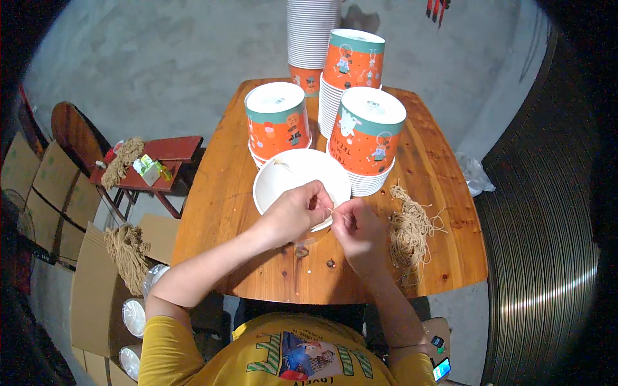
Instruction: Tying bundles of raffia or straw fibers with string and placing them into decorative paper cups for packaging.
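My left hand (297, 211) and my right hand (358, 230) meet over the front middle of the wooden table, fingers pinched together. Between their fingertips runs a short piece of beige string (336, 213). Right behind them lies a white paper bucket (269, 186), its open mouth turned toward me. A bit of string (281, 164) shows inside it near the upper left. My hands cover part of its lower rim. To the right of my right hand rests a tangled bundle of beige string (412, 228).
Upside-down orange and green paper buckets stand in stacks, one at left (275, 125), one at right (367, 138), taller stacks (313, 32) behind. Left of the wooden table (438, 154) are a red bench (174, 149) with string, and a cardboard box (96, 296).
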A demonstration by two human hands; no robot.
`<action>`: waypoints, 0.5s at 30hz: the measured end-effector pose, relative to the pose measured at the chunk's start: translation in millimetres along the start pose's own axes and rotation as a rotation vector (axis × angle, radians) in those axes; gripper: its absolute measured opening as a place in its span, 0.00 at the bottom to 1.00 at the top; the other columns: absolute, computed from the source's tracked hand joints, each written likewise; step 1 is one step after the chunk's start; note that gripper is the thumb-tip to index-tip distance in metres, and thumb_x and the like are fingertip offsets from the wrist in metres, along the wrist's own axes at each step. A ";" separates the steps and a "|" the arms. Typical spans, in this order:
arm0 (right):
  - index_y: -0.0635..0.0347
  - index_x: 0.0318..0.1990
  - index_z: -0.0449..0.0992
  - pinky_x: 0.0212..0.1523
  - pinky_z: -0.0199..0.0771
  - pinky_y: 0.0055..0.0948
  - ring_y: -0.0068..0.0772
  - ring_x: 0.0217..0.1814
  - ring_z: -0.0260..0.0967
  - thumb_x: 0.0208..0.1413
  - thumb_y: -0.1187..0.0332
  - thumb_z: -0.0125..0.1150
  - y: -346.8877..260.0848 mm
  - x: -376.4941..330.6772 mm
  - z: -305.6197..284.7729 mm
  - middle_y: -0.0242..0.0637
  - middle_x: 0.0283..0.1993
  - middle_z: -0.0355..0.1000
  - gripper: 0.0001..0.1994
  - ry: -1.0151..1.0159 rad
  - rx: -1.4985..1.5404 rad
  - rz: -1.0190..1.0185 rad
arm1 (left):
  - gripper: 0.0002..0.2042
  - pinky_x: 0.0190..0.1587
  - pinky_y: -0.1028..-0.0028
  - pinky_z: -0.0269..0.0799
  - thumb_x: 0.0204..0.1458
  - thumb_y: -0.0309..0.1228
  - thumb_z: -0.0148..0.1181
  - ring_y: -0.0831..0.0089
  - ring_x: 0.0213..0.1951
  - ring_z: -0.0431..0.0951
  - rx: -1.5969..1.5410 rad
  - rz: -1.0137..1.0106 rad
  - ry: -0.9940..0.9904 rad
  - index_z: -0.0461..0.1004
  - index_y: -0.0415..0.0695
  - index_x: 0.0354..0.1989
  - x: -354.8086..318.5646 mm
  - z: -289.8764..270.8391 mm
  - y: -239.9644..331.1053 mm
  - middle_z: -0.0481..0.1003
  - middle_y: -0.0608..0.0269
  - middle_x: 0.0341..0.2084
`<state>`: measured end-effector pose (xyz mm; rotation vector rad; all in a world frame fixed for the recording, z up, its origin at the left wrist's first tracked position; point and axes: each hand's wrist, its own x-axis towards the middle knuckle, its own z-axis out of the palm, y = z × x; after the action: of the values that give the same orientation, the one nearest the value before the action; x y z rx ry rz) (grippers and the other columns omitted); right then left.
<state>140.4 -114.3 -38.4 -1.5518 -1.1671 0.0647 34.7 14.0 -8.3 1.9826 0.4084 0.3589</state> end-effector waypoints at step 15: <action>0.59 0.30 0.69 0.21 0.53 0.19 0.14 0.20 0.53 0.49 0.78 0.58 -1.6 1.7 -1.2 0.24 0.20 0.58 0.04 0.075 0.076 -0.007 | 0.12 0.34 0.83 0.65 0.49 0.20 0.55 0.84 0.30 0.65 -0.190 -0.004 -0.074 0.62 0.42 0.40 3.5 1.0 6.4 0.65 0.71 0.26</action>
<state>141.0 -114.3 -35.9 -1.4708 -1.0991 0.0455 39.0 12.1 -2.7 1.8039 0.3191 0.3091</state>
